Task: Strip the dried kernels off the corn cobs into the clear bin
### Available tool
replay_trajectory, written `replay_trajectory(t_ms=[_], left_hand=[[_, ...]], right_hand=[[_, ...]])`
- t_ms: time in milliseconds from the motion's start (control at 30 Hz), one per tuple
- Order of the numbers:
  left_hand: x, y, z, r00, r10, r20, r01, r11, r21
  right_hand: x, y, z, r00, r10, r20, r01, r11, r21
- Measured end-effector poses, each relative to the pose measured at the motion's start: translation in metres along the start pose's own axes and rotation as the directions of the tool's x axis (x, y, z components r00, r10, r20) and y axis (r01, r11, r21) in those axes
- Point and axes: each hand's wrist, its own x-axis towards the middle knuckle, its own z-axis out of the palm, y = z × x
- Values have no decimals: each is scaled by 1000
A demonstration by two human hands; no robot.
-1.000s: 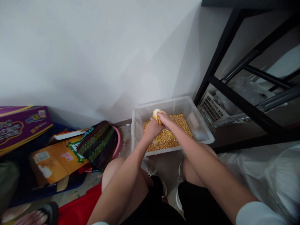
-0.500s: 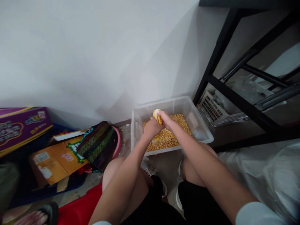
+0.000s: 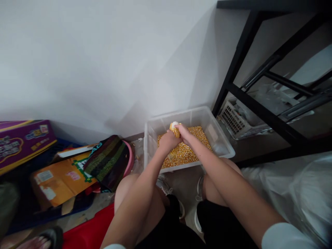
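Observation:
An ear of corn (image 3: 175,129) with yellow kernels and a pale bare tip is gripped between my two hands. My left hand (image 3: 168,140) wraps round its lower left side, closed. From the right, my right hand (image 3: 185,132) is closed on it too, with the thumb near the pale tip. Both hands are over a translucent plastic bin (image 3: 223,141). Loose corn kernels (image 3: 190,152) cover the bin's floor. The lower part of the ear is hidden by my fingers.
A black metal frame (image 3: 234,69) stands at right, with a white plastic basket (image 3: 234,119) under it. At left are a purple box (image 3: 26,141), an orange carton (image 3: 61,181), a dark mesh bag (image 3: 110,160) and a red plastic surface (image 3: 88,226). Another person's foot (image 3: 38,242) shows lower left.
My hands keep hold of the ear of corn in nearly the same place. Its pale tip shows slightly differently between my fingers. The whole view has shifted a little.

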Motion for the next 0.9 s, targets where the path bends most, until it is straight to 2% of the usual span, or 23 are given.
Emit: replay_trajectory(t_ms=[100, 233, 400, 633, 900], left_hand=[[2, -2, -2, 1000, 7, 5, -7, 1000, -2], [-2, 4, 1, 999, -30, -44, 30, 999, 13], [-8, 14, 6, 997, -50, -67, 53, 998, 45], [-7, 10, 6, 998, 0, -57, 2, 999, 32], [-12, 18, 12, 998, 17, -56, -12, 996, 85]], right_hand=[[-1, 0, -2, 999, -41, -7, 41, 997, -71], [-2, 1, -2, 996, -91, -21, 87, 986, -140], [-5, 0, -3, 997, -51, -65, 38, 982, -187], [-15, -6, -1, 995, -75, -66, 56, 966, -252], [-1, 3, -8, 975, -126, -181, 43, 912, -407]])
